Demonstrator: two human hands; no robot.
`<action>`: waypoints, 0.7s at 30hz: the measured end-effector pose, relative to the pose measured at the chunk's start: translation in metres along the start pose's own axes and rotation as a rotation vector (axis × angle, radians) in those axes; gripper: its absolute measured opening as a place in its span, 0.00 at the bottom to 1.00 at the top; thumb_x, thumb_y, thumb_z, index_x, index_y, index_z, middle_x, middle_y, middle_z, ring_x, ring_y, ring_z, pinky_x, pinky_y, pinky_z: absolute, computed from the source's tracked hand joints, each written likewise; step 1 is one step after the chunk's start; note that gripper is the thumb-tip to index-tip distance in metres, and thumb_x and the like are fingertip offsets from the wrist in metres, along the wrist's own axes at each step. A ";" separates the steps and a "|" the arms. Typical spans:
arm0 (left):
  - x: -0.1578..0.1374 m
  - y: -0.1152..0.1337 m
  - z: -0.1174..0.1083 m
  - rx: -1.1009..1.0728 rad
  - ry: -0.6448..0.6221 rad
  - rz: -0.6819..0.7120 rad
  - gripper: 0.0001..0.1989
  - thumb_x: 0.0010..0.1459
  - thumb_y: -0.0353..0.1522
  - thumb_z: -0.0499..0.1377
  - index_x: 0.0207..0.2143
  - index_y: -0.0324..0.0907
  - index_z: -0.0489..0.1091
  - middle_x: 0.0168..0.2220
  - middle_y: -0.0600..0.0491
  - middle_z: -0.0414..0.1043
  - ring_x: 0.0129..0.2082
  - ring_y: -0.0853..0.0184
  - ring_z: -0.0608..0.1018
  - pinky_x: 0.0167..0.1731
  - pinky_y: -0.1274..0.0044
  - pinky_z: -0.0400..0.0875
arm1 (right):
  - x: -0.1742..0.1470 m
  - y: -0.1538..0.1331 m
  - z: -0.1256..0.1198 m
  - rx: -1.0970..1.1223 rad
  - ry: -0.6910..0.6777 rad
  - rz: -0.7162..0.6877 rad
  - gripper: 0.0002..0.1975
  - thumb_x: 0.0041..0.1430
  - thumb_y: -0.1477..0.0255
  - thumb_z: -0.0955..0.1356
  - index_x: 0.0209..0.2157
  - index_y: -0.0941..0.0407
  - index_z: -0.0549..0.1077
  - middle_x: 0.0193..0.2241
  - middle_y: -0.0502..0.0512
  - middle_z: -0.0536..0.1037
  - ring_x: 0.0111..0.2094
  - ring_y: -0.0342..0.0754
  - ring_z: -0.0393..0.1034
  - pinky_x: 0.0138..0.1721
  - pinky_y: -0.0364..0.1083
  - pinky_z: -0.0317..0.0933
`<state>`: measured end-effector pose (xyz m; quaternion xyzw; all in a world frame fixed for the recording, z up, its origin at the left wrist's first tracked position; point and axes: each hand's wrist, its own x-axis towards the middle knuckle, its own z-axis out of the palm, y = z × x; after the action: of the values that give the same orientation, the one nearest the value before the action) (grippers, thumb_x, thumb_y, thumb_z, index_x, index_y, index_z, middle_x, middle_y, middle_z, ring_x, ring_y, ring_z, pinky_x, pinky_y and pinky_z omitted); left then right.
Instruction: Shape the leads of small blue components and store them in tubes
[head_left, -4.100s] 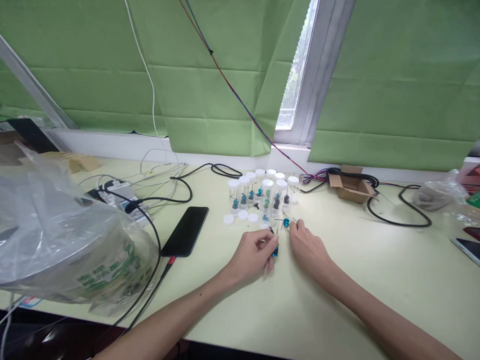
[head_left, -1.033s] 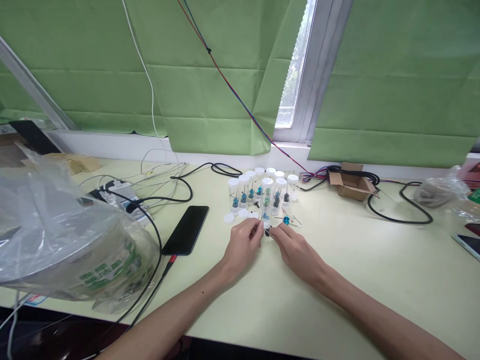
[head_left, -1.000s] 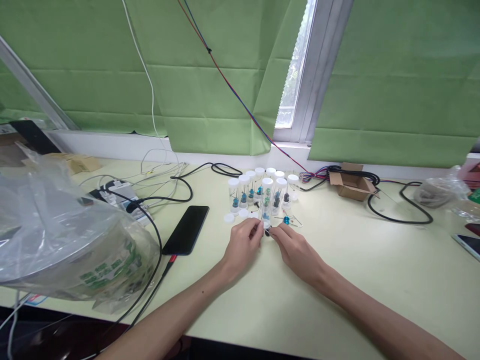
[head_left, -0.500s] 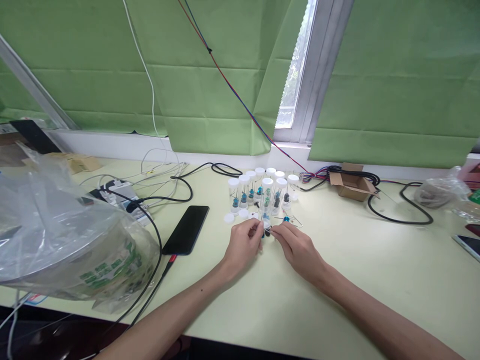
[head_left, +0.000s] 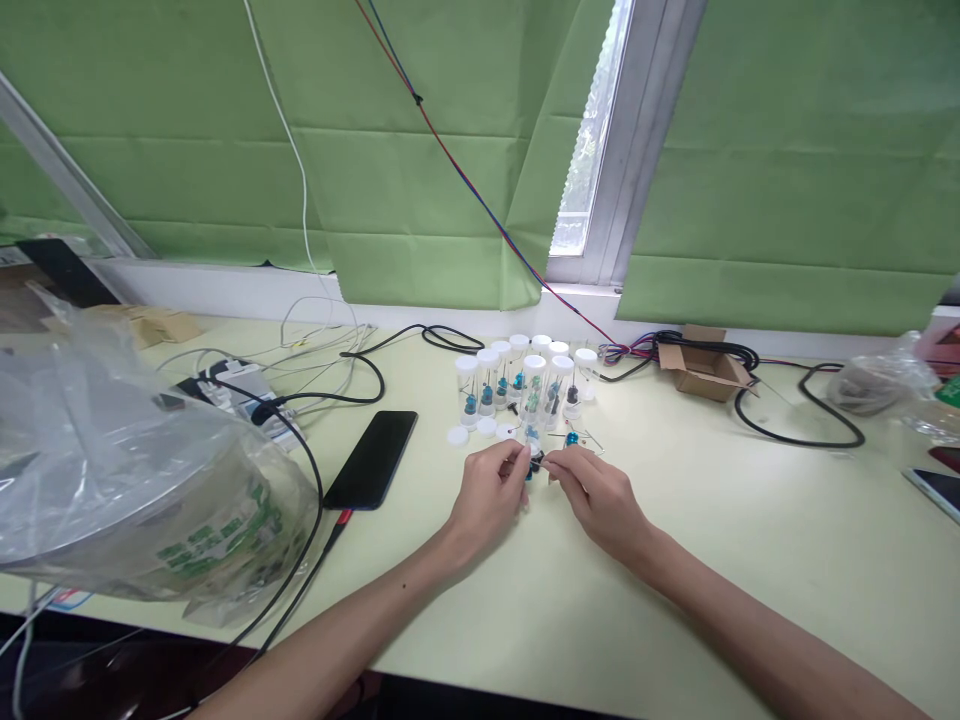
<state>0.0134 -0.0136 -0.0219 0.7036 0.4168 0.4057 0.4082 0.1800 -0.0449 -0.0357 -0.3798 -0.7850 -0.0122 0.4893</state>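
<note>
My left hand point(head_left: 493, 487) is closed in a pinch, its fingertips meeting a small dark and blue part point(head_left: 535, 465) that is partly hidden. From the other side, my right hand point(head_left: 598, 490) pinches what looks like a thin rod, its tip close to that part. Just beyond my fingers stand several clear tubes point(head_left: 534, 385) with white caps, holding blue or black pieces with thin rods. Loose white caps point(head_left: 458, 436) lie at their left. A loose blue piece point(head_left: 572, 439) with thin metal rods rests beyond my right hand.
A black phone point(head_left: 373, 460) with a cable lies left of my arm. Farther left are a plastic-bagged tub point(head_left: 150, 480) and a power strip point(head_left: 251, 390) with tangled cords. An open cardboard box point(head_left: 705, 370) and black cable sit at the back right; another phone point(head_left: 937, 490) lies at the right edge.
Both hands stay nearly in place. The fingers have shifted slightly, and more of the dark and blue part shows between them.
</note>
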 end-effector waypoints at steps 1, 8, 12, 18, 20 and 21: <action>0.000 0.000 0.000 -0.001 -0.001 0.000 0.18 0.64 0.42 0.52 0.24 0.42 0.64 0.16 0.59 0.63 0.15 0.72 0.68 0.18 0.79 0.60 | 0.000 0.000 0.000 0.001 0.002 0.003 0.09 0.70 0.76 0.59 0.41 0.55 0.70 0.29 0.54 0.73 0.29 0.45 0.68 0.30 0.43 0.64; -0.001 0.000 0.001 0.004 0.004 0.008 0.19 0.65 0.43 0.51 0.24 0.43 0.63 0.16 0.59 0.62 0.16 0.71 0.68 0.20 0.78 0.61 | 0.001 0.001 0.000 0.004 0.029 0.003 0.09 0.69 0.76 0.59 0.41 0.55 0.70 0.27 0.53 0.74 0.27 0.44 0.69 0.29 0.43 0.64; -0.001 -0.001 0.001 0.019 0.008 0.018 0.19 0.65 0.42 0.50 0.25 0.43 0.64 0.16 0.58 0.62 0.16 0.70 0.68 0.20 0.78 0.61 | 0.001 0.001 0.001 0.001 0.028 0.006 0.09 0.69 0.75 0.59 0.40 0.55 0.70 0.27 0.53 0.74 0.27 0.44 0.69 0.28 0.43 0.64; -0.002 0.000 0.000 0.049 0.014 0.017 0.17 0.65 0.41 0.49 0.26 0.43 0.66 0.16 0.58 0.63 0.16 0.70 0.67 0.21 0.78 0.61 | 0.000 0.000 0.000 0.030 0.011 0.006 0.09 0.69 0.76 0.59 0.41 0.55 0.70 0.26 0.52 0.73 0.25 0.44 0.69 0.28 0.42 0.65; -0.003 0.000 -0.001 0.067 0.017 0.021 0.17 0.65 0.40 0.49 0.25 0.43 0.66 0.16 0.58 0.63 0.16 0.70 0.67 0.21 0.77 0.61 | 0.000 -0.001 0.000 0.047 0.002 0.006 0.09 0.69 0.76 0.59 0.41 0.55 0.70 0.26 0.52 0.73 0.24 0.43 0.69 0.27 0.43 0.64; -0.003 0.000 -0.001 0.076 0.017 0.021 0.17 0.65 0.40 0.49 0.25 0.43 0.66 0.16 0.58 0.63 0.16 0.70 0.67 0.21 0.77 0.61 | 0.000 -0.001 0.000 0.057 -0.004 0.008 0.10 0.69 0.76 0.59 0.41 0.55 0.70 0.26 0.52 0.73 0.23 0.43 0.68 0.27 0.43 0.65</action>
<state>0.0118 -0.0164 -0.0220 0.7194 0.4279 0.4001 0.3733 0.1789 -0.0456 -0.0351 -0.3691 -0.7845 0.0128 0.4982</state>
